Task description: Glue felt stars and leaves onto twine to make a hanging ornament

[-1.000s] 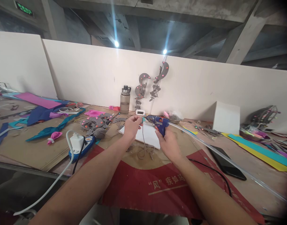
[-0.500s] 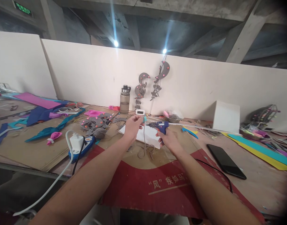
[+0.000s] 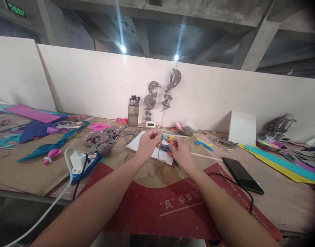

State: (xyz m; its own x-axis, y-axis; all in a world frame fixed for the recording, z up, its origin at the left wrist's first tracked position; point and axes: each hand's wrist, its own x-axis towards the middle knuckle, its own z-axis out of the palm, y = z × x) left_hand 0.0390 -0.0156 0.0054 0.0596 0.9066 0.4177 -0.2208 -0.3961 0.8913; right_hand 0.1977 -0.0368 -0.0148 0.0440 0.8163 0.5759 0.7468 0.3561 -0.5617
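Observation:
My left hand pinches a small teal piece between thumb and fingertips. Grey cord hangs from just below those fingers and loops loosely over the cardboard. Close by on the right, my right hand has its fingers curled, beside something small and orange-red. Partly hidden under that hand is a dark blue glue gun, with a white glue stick reaching out to the right. Whether the fingers still grip the gun is unclear. White paper lies beneath both hands.
A power strip and grey felt pieces sit to the left. A bottle and a bowl stand along the back panel. At right are a phone and coloured sheets. A black cable crosses the red-printed cardboard.
The glue gun has dropped lower and turned, its stick now below my right hand. My right hand has moved closer to the left, which keeps the teal piece. The view has shifted slightly.

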